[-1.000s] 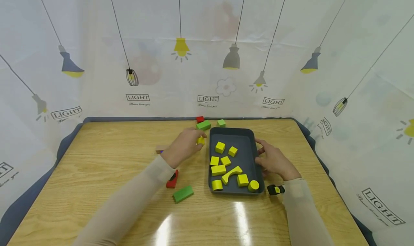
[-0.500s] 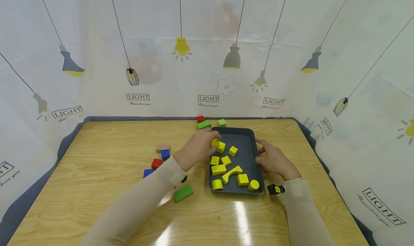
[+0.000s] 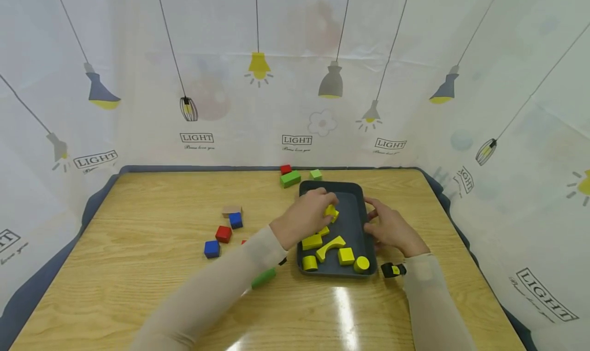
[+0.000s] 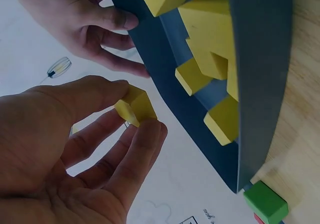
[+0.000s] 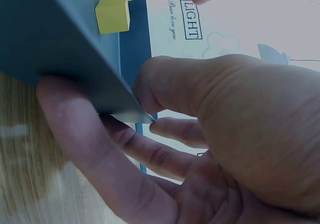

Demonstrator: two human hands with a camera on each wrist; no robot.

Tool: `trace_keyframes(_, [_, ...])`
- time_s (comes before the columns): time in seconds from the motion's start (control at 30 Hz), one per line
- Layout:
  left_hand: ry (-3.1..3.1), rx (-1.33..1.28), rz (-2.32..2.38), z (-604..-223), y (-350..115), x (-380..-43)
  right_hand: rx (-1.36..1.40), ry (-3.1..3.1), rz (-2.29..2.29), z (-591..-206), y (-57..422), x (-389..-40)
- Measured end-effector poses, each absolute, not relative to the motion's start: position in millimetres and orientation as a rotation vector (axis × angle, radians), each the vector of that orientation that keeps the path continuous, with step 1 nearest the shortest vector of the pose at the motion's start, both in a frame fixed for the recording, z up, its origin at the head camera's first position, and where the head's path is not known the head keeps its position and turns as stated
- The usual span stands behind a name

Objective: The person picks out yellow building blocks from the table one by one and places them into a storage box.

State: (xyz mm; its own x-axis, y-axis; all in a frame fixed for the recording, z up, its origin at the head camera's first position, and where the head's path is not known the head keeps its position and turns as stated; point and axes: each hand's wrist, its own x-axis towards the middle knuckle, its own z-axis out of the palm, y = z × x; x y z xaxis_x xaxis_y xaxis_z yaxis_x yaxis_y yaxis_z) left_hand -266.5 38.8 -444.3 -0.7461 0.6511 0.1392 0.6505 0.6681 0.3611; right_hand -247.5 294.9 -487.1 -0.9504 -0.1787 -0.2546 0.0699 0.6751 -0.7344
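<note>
My left hand is over the dark grey tray. It pinches a small yellow block between thumb and fingertips, seen best in the left wrist view. Several yellow blocks lie in the tray, among them an arch-shaped block, a cube and a cylinder; the hand hides some others. At the tray's right side, my right hand grips the wall, with the thumb at the rim and the fingers on the outer side.
Left of the tray are blue cubes, a red cube and a plain wooden block. A green block is partly behind the left sleeve. Behind the tray sit a green block, a light green cube and a red block.
My left hand has moved right with the yellow block, from the table beside the tray to above the tray. The right hand has stayed at the tray's side.
</note>
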Motion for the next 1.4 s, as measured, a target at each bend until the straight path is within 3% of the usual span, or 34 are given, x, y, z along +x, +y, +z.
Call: trace_keyframes(1.4, [2.793,1.164,0.463,-459.8,79.3,-256.8,-0.095,2.584,-1.14,-484.2,294.4,-246.4])
